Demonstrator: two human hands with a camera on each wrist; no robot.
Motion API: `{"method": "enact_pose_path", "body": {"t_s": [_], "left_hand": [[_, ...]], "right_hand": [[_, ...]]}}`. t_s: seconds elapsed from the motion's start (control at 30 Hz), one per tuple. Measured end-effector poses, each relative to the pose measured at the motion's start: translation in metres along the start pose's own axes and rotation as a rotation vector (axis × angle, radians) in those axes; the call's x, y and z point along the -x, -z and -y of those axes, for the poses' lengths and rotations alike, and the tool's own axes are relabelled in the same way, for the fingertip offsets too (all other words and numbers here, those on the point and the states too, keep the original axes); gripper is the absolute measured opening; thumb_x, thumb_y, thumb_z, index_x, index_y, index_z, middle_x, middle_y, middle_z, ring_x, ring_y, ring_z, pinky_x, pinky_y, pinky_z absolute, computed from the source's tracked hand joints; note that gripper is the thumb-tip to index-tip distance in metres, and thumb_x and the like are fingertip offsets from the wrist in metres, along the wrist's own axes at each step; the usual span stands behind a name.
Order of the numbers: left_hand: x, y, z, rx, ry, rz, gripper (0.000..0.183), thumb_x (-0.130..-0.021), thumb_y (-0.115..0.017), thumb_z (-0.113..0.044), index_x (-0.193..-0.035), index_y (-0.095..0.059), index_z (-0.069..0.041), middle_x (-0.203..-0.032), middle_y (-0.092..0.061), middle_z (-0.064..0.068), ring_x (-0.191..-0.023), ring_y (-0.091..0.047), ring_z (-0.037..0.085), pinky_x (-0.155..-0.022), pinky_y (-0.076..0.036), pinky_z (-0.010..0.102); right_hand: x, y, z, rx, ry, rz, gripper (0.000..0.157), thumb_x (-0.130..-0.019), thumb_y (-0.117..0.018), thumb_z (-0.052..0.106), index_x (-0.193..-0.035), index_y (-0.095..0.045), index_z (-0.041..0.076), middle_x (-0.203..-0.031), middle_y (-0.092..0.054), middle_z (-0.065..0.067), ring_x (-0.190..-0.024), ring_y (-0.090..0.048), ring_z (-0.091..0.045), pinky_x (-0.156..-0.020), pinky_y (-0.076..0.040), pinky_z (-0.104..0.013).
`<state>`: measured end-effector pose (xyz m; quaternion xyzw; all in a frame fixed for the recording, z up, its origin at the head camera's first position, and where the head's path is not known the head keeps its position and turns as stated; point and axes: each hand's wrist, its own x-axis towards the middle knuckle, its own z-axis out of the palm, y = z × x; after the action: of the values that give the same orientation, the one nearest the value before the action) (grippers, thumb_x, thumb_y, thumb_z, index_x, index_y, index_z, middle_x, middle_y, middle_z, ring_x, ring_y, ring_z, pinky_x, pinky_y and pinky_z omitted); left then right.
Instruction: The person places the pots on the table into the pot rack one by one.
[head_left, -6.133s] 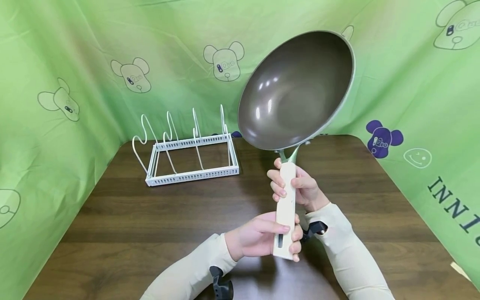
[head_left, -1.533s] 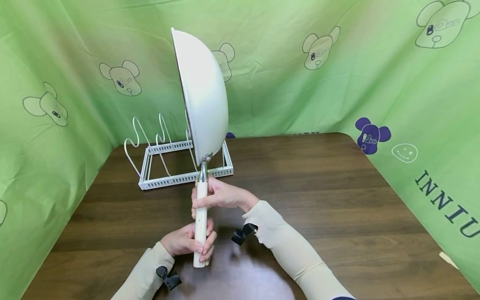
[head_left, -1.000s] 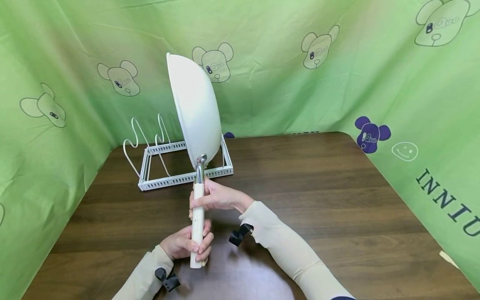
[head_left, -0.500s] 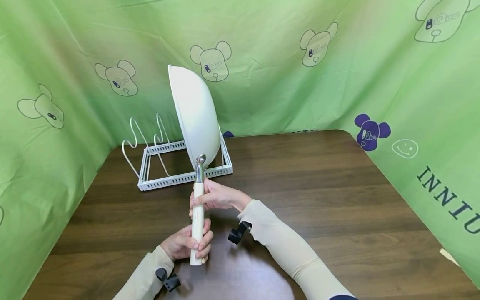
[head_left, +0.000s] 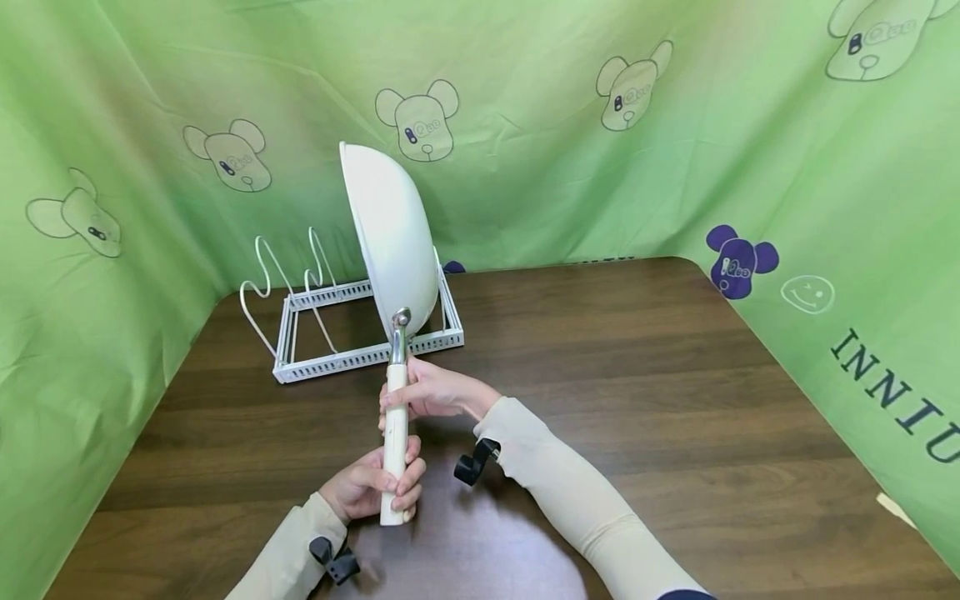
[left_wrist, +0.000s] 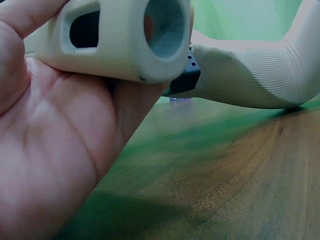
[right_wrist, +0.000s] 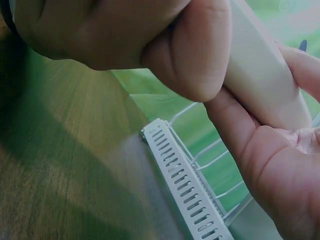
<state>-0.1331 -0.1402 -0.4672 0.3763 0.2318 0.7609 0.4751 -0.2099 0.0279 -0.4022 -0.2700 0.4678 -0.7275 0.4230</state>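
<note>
From the head view, a big cream pan (head_left: 390,233) stands on its edge above the brown counter (head_left: 637,375). Its long line runs up and down. The bowl part is at the top and leans a little to the left. The round outside of the bowl faces right. The open side faces left, and I cannot see into it. The handle (head_left: 394,433) points down toward the person. The bottom of the bowl is right at the near right end of the white wire rack (head_left: 360,321). I cannot tell if the pan touches the rack. The right hand (head_left: 427,392) is wrapped around the top of the handle, just under the silver neck. The left hand (head_left: 371,492) is wrapped around the bottom end. Both arms wear pale sleeves. A green cloth with bear pictures (head_left: 562,125) hangs all around.

In the left wrist view, the left hand (left_wrist: 60,150) has a firm grip on the end of the handle (left_wrist: 120,40). The end has a round hole. The other sleeve is behind it.

In the right wrist view, the right hand (right_wrist: 240,115) has a tight grip on the handle (right_wrist: 260,70), thumb on one side and fingers on the other. The rack (right_wrist: 185,185) is just below, on the counter (right_wrist: 60,165).
</note>
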Motion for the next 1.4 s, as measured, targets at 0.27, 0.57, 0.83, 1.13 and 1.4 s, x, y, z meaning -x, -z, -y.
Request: {"method": "enact_pose_path", "body": {"t_s": [0.27, 0.57, 0.83, 1.13, 1.4], "left_hand": [[0.000, 0.000, -0.002, -0.001, 0.002, -0.056, 0.024, -0.097, -0.051, -0.010, -0.116, -0.041, -0.021, -0.090, -0.051, -0.005, -0.080, -0.054, 0.009, -0.084, -0.050, 0.029], [0.002, -0.001, -0.002, -0.013, 0.052, -0.156, 0.018, -0.098, -0.052, -0.010, -0.113, -0.045, -0.018, -0.090, -0.053, -0.003, -0.083, -0.054, 0.012, -0.083, -0.048, 0.031], [0.002, 0.001, -0.005, -0.044, 0.096, -0.265, 0.020, -0.096, -0.053, -0.002, -0.110, -0.051, -0.016, -0.095, -0.058, -0.003, -0.087, -0.058, 0.012, -0.087, -0.049, 0.033], [0.003, 0.001, -0.005, -0.110, 0.083, -0.424, 0.031, -0.091, -0.051, 0.009, -0.112, -0.053, -0.013, -0.098, -0.062, -0.002, -0.093, -0.061, 0.013, -0.091, -0.051, 0.034], [0.004, 0.003, -0.003, -0.146, 0.027, -0.443, 0.033, -0.090, -0.054, 0.010, -0.116, -0.052, -0.010, -0.099, -0.064, -0.001, -0.096, -0.065, 0.017, -0.093, -0.051, 0.034]], "right_hand": [[-0.001, 0.001, 0.001, -0.011, -0.018, -0.032, 0.021, -0.091, -0.041, -0.014, -0.097, -0.041, 0.006, -0.082, -0.065, -0.004, -0.076, -0.069, -0.019, -0.070, -0.058, -0.032], [0.000, 0.007, -0.003, -0.039, -0.020, -0.028, 0.023, -0.090, -0.041, -0.015, -0.096, -0.041, 0.007, -0.081, -0.065, -0.003, -0.075, -0.069, -0.020, -0.070, -0.058, -0.033], [-0.002, 0.014, -0.008, -0.042, -0.027, -0.039, 0.025, -0.091, -0.039, -0.018, -0.096, -0.040, 0.007, -0.079, -0.065, -0.004, -0.074, -0.070, -0.021, -0.070, -0.058, -0.033], [-0.002, 0.018, -0.012, -0.045, -0.018, -0.060, 0.033, -0.089, -0.038, -0.022, -0.099, -0.038, 0.010, -0.079, -0.065, -0.003, -0.076, -0.068, -0.020, -0.076, -0.057, -0.036], [-0.003, 0.020, -0.015, -0.019, 0.006, -0.094, 0.034, -0.088, -0.041, -0.023, -0.097, -0.043, 0.009, -0.081, -0.065, -0.004, -0.078, -0.068, -0.020, -0.077, -0.056, -0.036]]}}
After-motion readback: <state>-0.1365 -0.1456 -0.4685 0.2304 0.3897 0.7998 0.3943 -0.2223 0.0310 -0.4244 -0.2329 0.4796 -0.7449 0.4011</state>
